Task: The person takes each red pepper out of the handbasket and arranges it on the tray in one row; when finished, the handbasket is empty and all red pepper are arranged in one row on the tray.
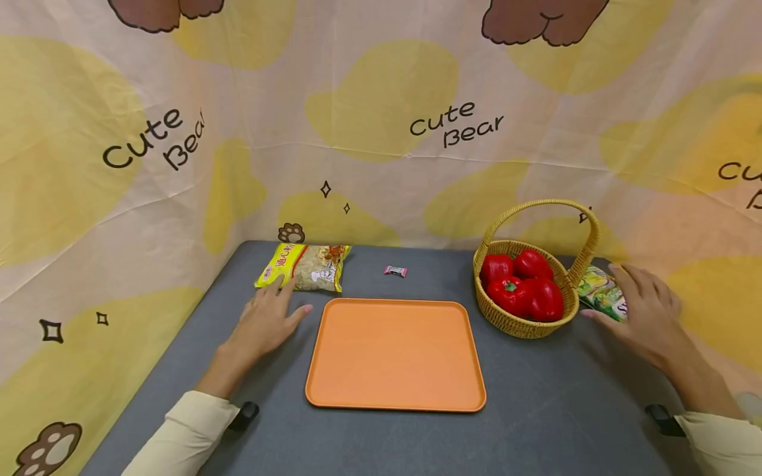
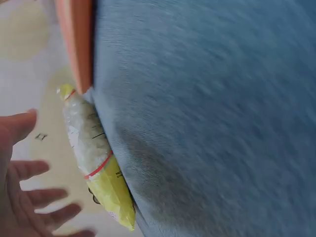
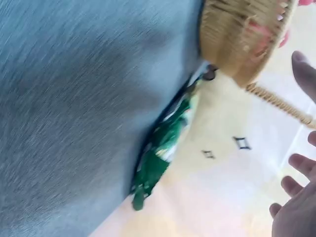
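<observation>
My left hand [image 1: 266, 319], fingers spread, hovers just in front of a yellow and clear bag of pasta [image 1: 312, 268]. In the left wrist view, the pasta bag [image 2: 94, 148] lies on the table past the fingertips [image 2: 64, 215]. On the other side, my right hand [image 1: 645, 314] reaches over a green snack bag [image 1: 601, 291], its fingers spread and holding nothing. That green bag [image 3: 160, 148] lies flat in the right wrist view, partly hidden by the hand in the head view. Beside it stands a wicker basket [image 1: 518, 328] with several red bell peppers [image 1: 532, 264].
An orange rectangular tray [image 1: 395, 354] lies mid-table between the hands. Behind it is a small pink and black wrapped candy [image 1: 395, 271]. The grey table [image 1: 393, 449] meets a printed curtain [image 1: 369, 99] at the back and sides. The basket's tall handle [image 1: 544, 202] arches up.
</observation>
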Demonstrator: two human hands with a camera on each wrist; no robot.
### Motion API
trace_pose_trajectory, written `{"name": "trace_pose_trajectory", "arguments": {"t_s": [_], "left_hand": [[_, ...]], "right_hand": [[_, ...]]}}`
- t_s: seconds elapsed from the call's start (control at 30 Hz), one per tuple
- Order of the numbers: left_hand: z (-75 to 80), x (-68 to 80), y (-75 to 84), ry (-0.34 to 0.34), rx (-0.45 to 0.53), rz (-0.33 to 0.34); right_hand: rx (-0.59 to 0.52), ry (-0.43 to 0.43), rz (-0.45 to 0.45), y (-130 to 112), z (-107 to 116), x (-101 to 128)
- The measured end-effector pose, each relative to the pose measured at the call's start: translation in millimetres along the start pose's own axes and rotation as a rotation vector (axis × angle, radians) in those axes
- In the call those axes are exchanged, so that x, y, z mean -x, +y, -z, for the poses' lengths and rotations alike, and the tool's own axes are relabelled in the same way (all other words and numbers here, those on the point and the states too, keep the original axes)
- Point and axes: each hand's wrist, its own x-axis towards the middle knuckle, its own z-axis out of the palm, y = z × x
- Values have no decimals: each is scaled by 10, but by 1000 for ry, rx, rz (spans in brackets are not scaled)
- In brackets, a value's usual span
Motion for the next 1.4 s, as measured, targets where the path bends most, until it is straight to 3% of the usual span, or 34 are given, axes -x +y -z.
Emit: {"name": "trace_pose_trajectory", "arguments": {"t_s": [0.2,0.3,0.5,0.6,0.73,0.93,1.17,1.4], "left_hand": [[52,-17,-35,-201,296,21],[65,-18,-26,-262,365,48],[29,-40,-9,-298,393,52],[-14,-50,-2,-332,471,70],[-62,-73,11,-370,597,71],[-79,-105,53,-410,684,91],[-58,-149,101,-459,736,125],[-80,-187,120,-507,774,153]], "right_hand": [[-77,69,115,-270,21,-104],[-137,47,142,-419,4,-166],[-205,-23,162,-701,-95,-304],[-233,-62,152,-803,-154,-364],[-314,-177,95,-896,-190,-417],[-438,-329,-1,-978,-244,-450],[-474,-368,-47,-1068,-280,-484],[-425,-400,-80,-1117,-319,-483]]}}
